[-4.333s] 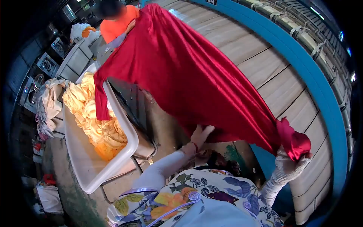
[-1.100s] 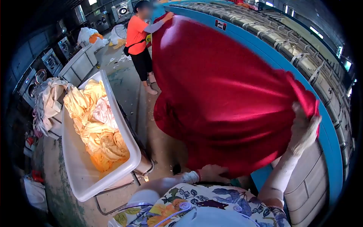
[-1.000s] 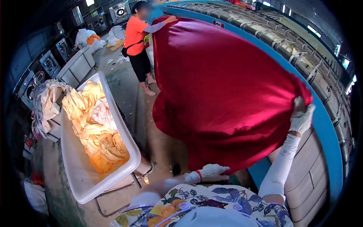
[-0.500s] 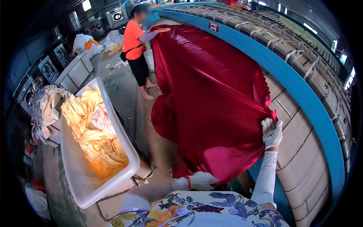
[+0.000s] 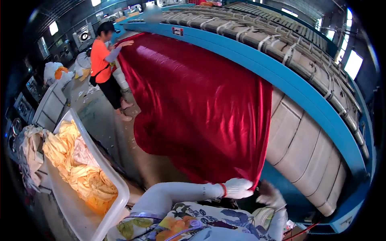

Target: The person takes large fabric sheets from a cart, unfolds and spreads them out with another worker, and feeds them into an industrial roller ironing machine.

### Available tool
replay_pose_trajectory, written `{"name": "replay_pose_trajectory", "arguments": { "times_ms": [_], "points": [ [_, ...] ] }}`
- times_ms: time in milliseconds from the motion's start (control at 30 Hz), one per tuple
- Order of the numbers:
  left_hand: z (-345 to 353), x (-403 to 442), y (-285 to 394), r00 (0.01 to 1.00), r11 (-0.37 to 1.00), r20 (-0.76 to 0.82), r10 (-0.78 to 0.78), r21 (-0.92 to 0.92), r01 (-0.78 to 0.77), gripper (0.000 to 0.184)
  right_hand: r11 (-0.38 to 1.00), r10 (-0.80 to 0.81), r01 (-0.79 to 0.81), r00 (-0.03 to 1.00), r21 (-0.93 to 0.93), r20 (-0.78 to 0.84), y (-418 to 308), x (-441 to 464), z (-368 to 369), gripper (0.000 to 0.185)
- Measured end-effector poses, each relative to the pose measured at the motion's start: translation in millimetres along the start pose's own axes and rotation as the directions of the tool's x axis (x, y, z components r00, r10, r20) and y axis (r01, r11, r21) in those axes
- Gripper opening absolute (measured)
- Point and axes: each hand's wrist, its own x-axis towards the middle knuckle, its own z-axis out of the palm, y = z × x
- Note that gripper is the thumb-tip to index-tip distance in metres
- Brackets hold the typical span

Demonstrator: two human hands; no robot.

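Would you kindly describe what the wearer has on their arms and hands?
The left hand wears a white glove with a red cuff; its pale sleeve has small dark markings near the wrist. The right hand, blurred, wears a whitish glove and a light sleeve.

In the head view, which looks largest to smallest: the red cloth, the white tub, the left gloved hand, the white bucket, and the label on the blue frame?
1. Red cloth
2. White tub
3. Left gloved hand and white bucket: similar; the hand is nearer the camera, so unranked
4. Label
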Motion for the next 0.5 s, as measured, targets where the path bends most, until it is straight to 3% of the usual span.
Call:
{"name": "replay_pose_trajectory", "arguments": {
  "times_ms": [33,100,133,167,233,267,333,367,400,433,467,500],
  "points": [
    [5,17,9,0.994,0.998,-0.086,0.063,0.025,-0.061,0.036,0.995,-0.099,0.098,0.995,0.027,0.032,3,-10,24,0.081],
    [13,49,30,0.971,0.991,-0.199,0.135,0.048,-0.128,0.035,0.998,-0.019,0.022,0.998,-0.054,0.057,17,-16,60,0.092],
    [11,65,42,0.960,0.989,-0.236,0.148,0.044,-0.142,0.035,0.999,-0.042,0.042,0.999,-0.023,0.032,52,-6,72,0.077],
    [11,78,48,0.941,0.983,-0.286,0.181,0.012,-0.186,0.036,0.985,0.056,-0.017,0.972,0.171,-0.227,75,15,88,0.070],
    [17,106,43,0.879,0.939,-0.389,0.277,-0.082,-0.333,0.040,0.968,0.133,0.029,0.784,0.249,-0.606,83,26,89,0.058],
    [-6,94,54,0.924,0.951,-0.274,0.269,-0.079,-0.300,0.043,0.990,0.049,0.065,0.671,0.124,-0.740,75,27,75,0.051],
    [-10,75,45,0.900,0.894,-0.233,0.369,-0.174,-0.412,0.053,0.978,-0.002,-0.150,0.691,-0.146,-0.722,69,-1,3,0.038],
    [-15,62,43,0.919,0.886,-0.153,0.364,-0.248,-0.392,0.052,0.927,-0.028,-0.246,0.705,-0.281,-0.709,67,-18,-42,0.033],
    [-31,47,41,0.941,0.905,0.013,0.339,-0.277,-0.323,0.047,0.986,0.049,-0.151,0.645,-0.064,-0.763,30,-25,-62,0.032],
    [-36,33,30,0.953,0.893,0.079,0.291,-0.379,-0.241,0.042,0.866,0.001,-0.408,0.580,-0.289,-0.815,-11,-33,-81,0.032],
    [-35,19,18,0.957,0.867,0.151,0.249,-0.475,-0.151,0.037,0.913,-0.121,-0.288,0.486,-0.289,-0.865,1,-31,-124,0.037],
    [-29,6,2,0.979,0.860,0.105,0.177,-0.500,-0.102,0.034,0.878,-0.093,-0.384,0.446,-0.284,-0.890,-22,-24,-151,0.041]
  ]
}}
